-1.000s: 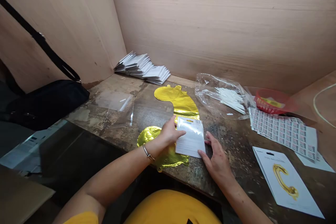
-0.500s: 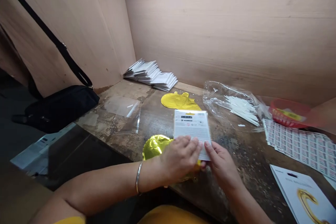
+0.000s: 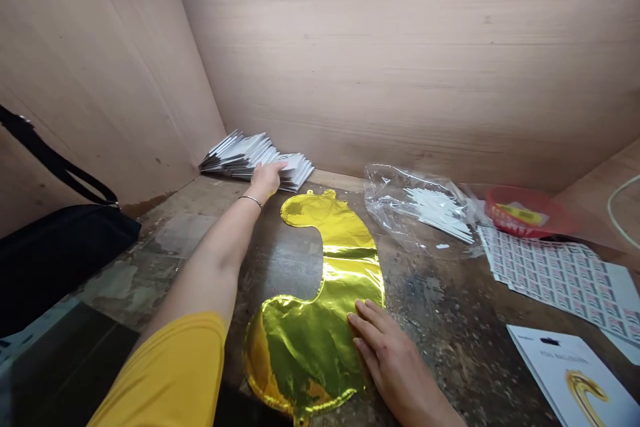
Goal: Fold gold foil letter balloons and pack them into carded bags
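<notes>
My left hand (image 3: pixel 266 180) reaches to the front of a pile of flat white packets (image 3: pixel 240 153) in the back left corner. Its fingers close on a white packet (image 3: pixel 291 165) at the right part of the pile, and the fingertips are partly hidden. A gold foil balloon (image 3: pixel 345 267), flat and curved like a C or a hook, lies on the table in front of me. My right hand (image 3: pixel 395 353) rests on the balloon's lower right edge, fingers stretched out and holding nothing.
On the right are a clear bag with white sticks (image 3: pixel 443 213), a red basket (image 3: pixel 527 223), sticker sheets (image 3: pixel 555 273) and a white balloon card (image 3: pixel 575 373). A thin clear plastic bag (image 3: pixel 180 235) lies left of my forearm. A black bag (image 3: pixel 65 253) hangs at the left.
My left hand has moved from in front of me to the pile at the back left, with the white packet. My right hand has let go of the packet and lies on the balloon, now fully uncovered.
</notes>
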Motion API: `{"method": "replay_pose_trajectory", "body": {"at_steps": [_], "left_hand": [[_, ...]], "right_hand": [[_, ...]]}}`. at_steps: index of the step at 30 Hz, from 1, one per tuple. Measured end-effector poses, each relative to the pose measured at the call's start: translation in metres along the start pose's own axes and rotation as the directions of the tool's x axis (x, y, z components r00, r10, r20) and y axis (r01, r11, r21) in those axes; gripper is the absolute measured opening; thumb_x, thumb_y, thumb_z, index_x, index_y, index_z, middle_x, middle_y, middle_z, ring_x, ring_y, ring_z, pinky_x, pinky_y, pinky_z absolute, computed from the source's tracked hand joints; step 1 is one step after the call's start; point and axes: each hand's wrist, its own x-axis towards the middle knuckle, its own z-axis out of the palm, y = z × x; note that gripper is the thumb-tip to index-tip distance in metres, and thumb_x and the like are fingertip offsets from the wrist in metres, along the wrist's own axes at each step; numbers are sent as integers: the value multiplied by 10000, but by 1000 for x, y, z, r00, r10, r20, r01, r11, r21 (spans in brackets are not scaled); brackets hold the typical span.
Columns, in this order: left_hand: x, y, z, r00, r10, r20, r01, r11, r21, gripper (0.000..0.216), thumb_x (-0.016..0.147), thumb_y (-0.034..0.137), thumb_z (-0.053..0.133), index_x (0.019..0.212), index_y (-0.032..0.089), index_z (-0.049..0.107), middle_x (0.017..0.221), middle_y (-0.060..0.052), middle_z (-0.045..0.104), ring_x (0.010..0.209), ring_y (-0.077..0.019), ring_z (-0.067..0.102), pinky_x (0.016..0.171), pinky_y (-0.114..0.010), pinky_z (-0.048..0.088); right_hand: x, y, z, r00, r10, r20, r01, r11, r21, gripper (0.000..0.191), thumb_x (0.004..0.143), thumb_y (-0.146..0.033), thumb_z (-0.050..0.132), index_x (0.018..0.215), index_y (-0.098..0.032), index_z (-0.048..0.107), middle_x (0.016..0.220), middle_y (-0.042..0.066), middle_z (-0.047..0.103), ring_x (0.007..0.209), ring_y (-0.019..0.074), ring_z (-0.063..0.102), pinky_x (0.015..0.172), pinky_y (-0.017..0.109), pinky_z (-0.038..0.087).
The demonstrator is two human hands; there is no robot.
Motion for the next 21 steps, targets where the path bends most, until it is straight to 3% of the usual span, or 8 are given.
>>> {"method": "replay_pose_trajectory", "body": {"at_steps": [4, 7, 10, 11, 13, 14, 17, 21], "left_hand": [[12, 4, 3, 991, 15, 135, -14, 1000, -9, 535, 812, 85, 480, 1344, 113, 538, 1337, -149, 597, 1221, -277, 534, 1072, -453, 335], [-10, 17, -16, 978, 103, 180, -98, 995, -36, 579, 855, 113, 451, 1429, 50, 415, 1494, -200, 410, 1356, -288, 402, 1120, -435, 285], [-88, 40, -37, 914, 283, 289, -262, 959, -112, 445, 880, 242, 539, 1318, 170, 570, 1415, -102, 532, 1299, -225, 479, 1110, -321, 324], [-126, 47, -42, 854, 383, 352, -343, 924, -172, 386, 871, 318, 591, 1245, 229, 626, 1357, -53, 589, 1250, -204, 529, 1083, -290, 363], [-205, 55, -48, 652, 623, 433, -541, 782, -310, 454, 839, 399, 663, 1269, 264, 605, 1378, -63, 575, 1274, -250, 522, 1091, -381, 380], [-242, 55, -50, 625, 653, 427, -570, 756, -323, 528, 822, 414, 690, 1317, 278, 565, 1426, -71, 531, 1319, -274, 481, 1120, -448, 348], [-320, 41, -50, 651, 671, 354, -580, 741, -338, 629, 804, 342, 731, 1381, 257, 499, 1457, -101, 492, 1376, -293, 416, 1110, -494, 380], [-349, 20, -44, 698, 703, 137, -609, 683, -403, 365, 924, 149, 537, 1275, 233, 591, 1279, -73, 651, 1293, -223, 525, 1038, -386, 488]], "right_hand": [[-1, 5, -4, 1000, -13, 1, 13, 1000, -10, 356, 914, -207, 480, 1197, -195, 694, 1329, 112, 610, 1244, 282, 567, 993, 448, 530], [-2, 7, -3, 999, -22, -24, 22, 1000, 0, 356, 907, -186, 480, 1189, -191, 698, 1320, 114, 616, 1236, 287, 574, 983, 459, 537], [-1, 7, -3, 998, -34, -56, 36, 999, 30, 348, 898, -165, 489, 1174, -179, 702, 1300, 123, 631, 1225, 293, 583, 982, 476, 535], [-1, 6, -4, 998, -33, -61, 36, 999, 40, 346, 896, -158, 493, 1171, -175, 702, 1296, 127, 634, 1221, 295, 585, 984, 482, 533], [0, 5, -7, 998, -24, -58, 28, 998, 58, 339, 892, -149, 506, 1169, -170, 700, 1288, 135, 639, 1217, 297, 588, 988, 489, 528], [1, 4, -10, 999, -18, -49, 21, 998, 66, 335, 891, -144, 513, 1170, -167, 698, 1284, 138, 642, 1216, 295, 588, 991, 487, 525], [2, 3, -16, 1000, -8, -18, 9, 996, 90, 316, 889, -144, 543, 1164, -145, 698, 1275, 149, 646, 1231, 288, 575, 1024, 472, 499], [3, 5, -18, 1000, 2, 10, -3, 995, 104, 307, 896, -167, 551, 1166, -140, 695, 1286, 141, 641, 1236, 273, 569, 1056, 458, 469]]}}
